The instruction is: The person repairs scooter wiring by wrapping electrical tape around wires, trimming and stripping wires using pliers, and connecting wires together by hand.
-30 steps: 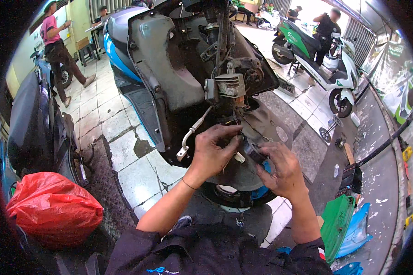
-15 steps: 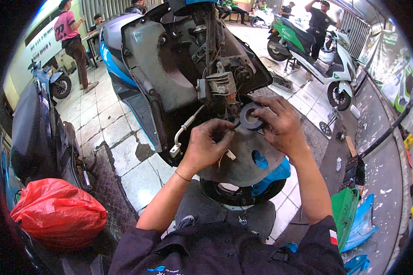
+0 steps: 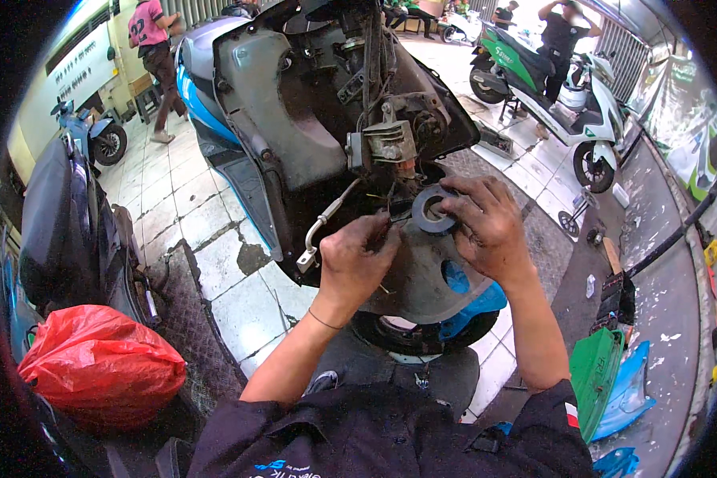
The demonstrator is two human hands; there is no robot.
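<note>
A dark grey tape roll [image 3: 421,216] – its hole facing the wearer – sits in the right hand [image 3: 490,227].

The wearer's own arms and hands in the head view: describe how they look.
The left hand and right hand are gloveless and smudged with grime. A thin dark band circles the left wrist. The dark, short-sleeved fabric shirt bears a small red-and-white patch on its right sleeve.
</note>
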